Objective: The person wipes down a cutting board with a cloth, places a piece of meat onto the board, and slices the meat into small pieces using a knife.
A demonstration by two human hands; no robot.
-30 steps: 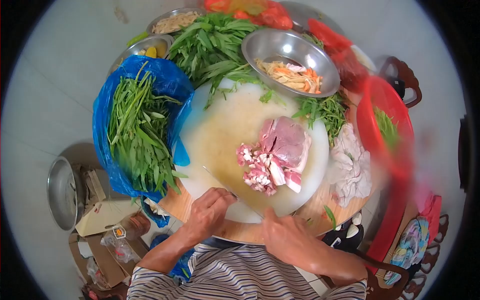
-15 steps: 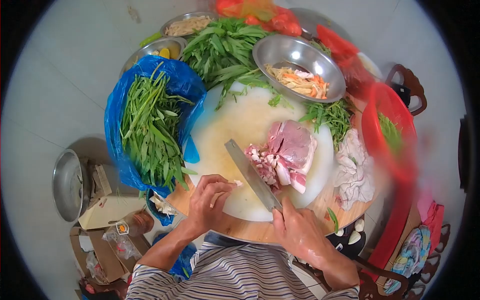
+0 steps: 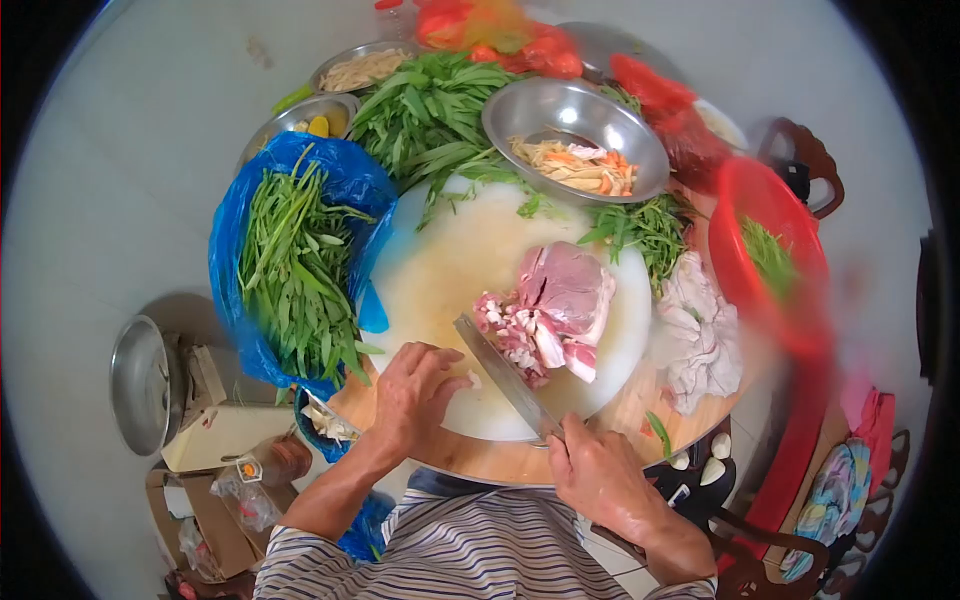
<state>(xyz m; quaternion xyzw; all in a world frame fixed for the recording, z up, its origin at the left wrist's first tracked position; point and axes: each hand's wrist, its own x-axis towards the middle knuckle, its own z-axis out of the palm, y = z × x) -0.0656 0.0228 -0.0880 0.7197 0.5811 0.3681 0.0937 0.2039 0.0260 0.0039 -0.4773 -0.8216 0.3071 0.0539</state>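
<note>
My right hand [image 3: 600, 478] is wrapped round the handle of a cleaver [image 3: 508, 380], its blade slanting over a round white cutting board [image 3: 425, 260]. Right beside the blade lies a heap of chopped pork [image 3: 515, 335], against a larger slab of pork [image 3: 568, 287] with a pale fat edge. Over the board's lower left edge, my left hand [image 3: 408, 395] has bent fingers, with thumb and forefinger apart. A small pale scrap [image 3: 474, 379] shows at the thumb tip; whether it sticks to the thumb or lies on the board is unclear.
A blue plastic bag [image 3: 232, 215] of greens borders the board on the left. Behind are leafy greens [image 3: 430, 110] and a steel bowl [image 3: 640, 130] with shredded food. A crumpled whitish cloth-like thing [image 3: 700, 340] and a red basin [image 3: 815, 240] stand right. The wooden tabletop [image 3: 470, 460] edge is nearest me.
The view has shifted slightly, moving the board left in it. My left thumb and forefinger have parted, and the hand sits slightly nearer the cleaver. My right hand keeps its hold.
</note>
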